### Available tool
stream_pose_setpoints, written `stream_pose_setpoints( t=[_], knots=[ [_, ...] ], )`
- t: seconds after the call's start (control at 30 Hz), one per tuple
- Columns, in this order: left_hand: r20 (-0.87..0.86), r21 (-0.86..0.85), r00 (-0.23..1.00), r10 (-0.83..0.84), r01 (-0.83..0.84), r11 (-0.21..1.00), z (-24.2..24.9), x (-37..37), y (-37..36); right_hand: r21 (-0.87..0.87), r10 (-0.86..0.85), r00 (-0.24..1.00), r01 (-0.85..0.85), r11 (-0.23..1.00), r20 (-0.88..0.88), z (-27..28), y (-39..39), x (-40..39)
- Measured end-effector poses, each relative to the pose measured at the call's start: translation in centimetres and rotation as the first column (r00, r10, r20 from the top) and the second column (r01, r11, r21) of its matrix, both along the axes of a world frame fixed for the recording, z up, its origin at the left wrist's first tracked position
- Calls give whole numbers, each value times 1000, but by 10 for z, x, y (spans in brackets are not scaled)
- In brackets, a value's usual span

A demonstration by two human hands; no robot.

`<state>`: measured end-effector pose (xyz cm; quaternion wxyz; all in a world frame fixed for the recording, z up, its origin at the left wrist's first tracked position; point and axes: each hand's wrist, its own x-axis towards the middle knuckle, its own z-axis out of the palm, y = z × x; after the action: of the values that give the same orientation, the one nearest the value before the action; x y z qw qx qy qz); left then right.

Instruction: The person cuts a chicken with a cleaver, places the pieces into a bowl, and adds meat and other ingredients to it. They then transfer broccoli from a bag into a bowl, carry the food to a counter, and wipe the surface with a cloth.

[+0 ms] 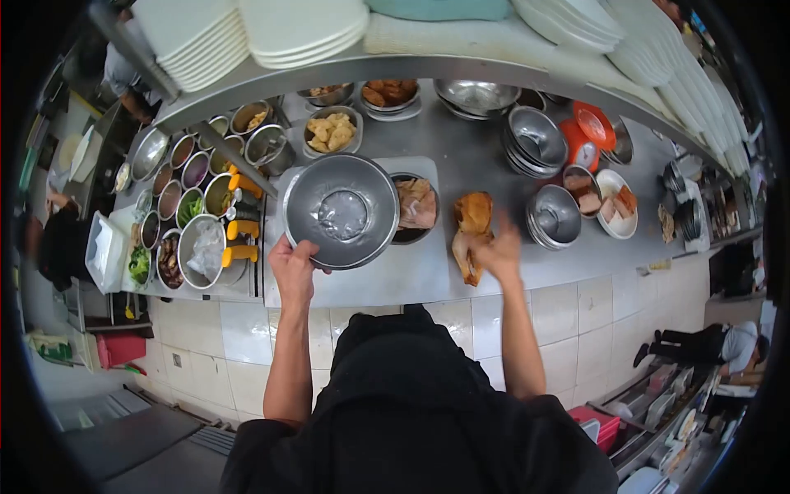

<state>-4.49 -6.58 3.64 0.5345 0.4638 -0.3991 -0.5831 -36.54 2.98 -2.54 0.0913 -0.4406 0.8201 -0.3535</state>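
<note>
My left hand point(294, 265) grips the near left rim of a large steel bowl point(341, 212), tilted over the white cutting board point(362, 284). Inside, the bowl looks nearly bare, with shiny reflections at its bottom. Partly covered by its right side is a smaller bowl with a pale chunk of meat point(417, 204). My right hand point(494, 251), blurred, has its fingers apart at the right side of a browned piece of poultry point(472, 216) that lies on the steel counter point(485, 156). Whether the fingers touch the poultry is unclear.
Stacked steel bowls point(554, 216) and a white bowl of meat point(617, 206) stand right. Ingredient containers point(195, 170) and yellow-handled tools point(243, 229) fill the left. A shelf point(362, 70) with plates crosses above. One person point(58, 222) is far left, another point(708, 344) far right.
</note>
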Motion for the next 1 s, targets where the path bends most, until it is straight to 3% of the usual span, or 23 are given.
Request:
stream_pose_setpoints(
  t=[0.03, 0.07, 0.13, 0.23, 0.4, 0.47, 0.53, 0.57, 0.6, 0.63, 0.67, 0.7, 0.73, 0.8, 0.87, 0.9, 0.93, 0.97, 1.0],
  knots=[
    [-5, -4, 1000, -22, 22, 1000, -1, -5, -5, 164, -20, 1000, 21, 986, -8, -4, -2, 11],
    [-9, -8, 999, -43, 43, 999, -1, -10, -9, 162, -40, 999, 40, 986, -4, -5, -6, 18],
    [-2, 14, 999, -47, 47, 999, 2, -17, -8, 367, -219, 974, 185, 912, 54, 4, -17, 29],
    [66, 26, 997, -37, 35, 999, 1, -18, -2, 506, -222, 970, 145, 850, 95, 15, -30, 20],
    [104, 77, 993, 61, -69, 995, -18, 5, 2, 500, -191, 975, 110, 859, 114, 14, -32, 3],
    [49, 102, 978, 205, -209, 973, -22, 19, 4, 491, -158, 981, 84, 867, 111, 15, -33, -3],
    [58, 105, 968, 245, -250, 962, -36, 37, 5, 426, -224, 973, 222, 877, -47, 22, -33, -2],
    [78, 122, 964, 255, -263, 957, -45, 44, 4, 330, -174, 966, 230, 915, -192, 20, -38, 2],
    [98, 139, 959, 265, -277, 951, -54, 52, 4, 327, -145, 970, 203, 923, -193, 24, -46, 7],
    [121, 151, 954, 275, -291, 945, -64, 58, 3, 157, 141, 974, -114, 981, -175, 32, -54, 11],
    [122, 151, 947, 298, -315, 937, -73, 64, 0, -15, 410, 890, -421, 907, -201, 43, -61, 17],
    [93, 188, 948, 305, -317, 930, -80, 67, -4, -43, 535, 829, -547, 836, -160, 60, -70, 33],
    [60, 222, 950, 306, -312, 924, -88, 70, -9, -44, 544, 823, -557, 830, -162, 60, -81, 43],
    [52, 217, 956, 289, -293, 931, -99, 72, -18, 193, 658, 733, -630, 753, -173, 52, -101, 54],
    [115, 300, 959, 258, -281, 912, -94, 66, -24, 242, 691, 688, -648, 722, -220, 39, -114, 62],
    [291, 347, 953, 88, -190, 918, -96, 79, -26, 344, 718, 652, -635, 692, -243, 37, -117, 62],
    [285, 342, 954, 98, -197, 919, -82, 74, -22, 442, 743, 615, -608, 660, -263, 38, -120, 63],
    [718, 25, 666, 201, -313, 949, -68, 66, -16, 493, 746, 617, -582, 646, -250, 40, -122, 63],
    [914, -302, 199, 353, -246, 921, -50, 55, -10, 496, 747, 614, -580, 646, -256, 37, -121, 64]
  ],
)
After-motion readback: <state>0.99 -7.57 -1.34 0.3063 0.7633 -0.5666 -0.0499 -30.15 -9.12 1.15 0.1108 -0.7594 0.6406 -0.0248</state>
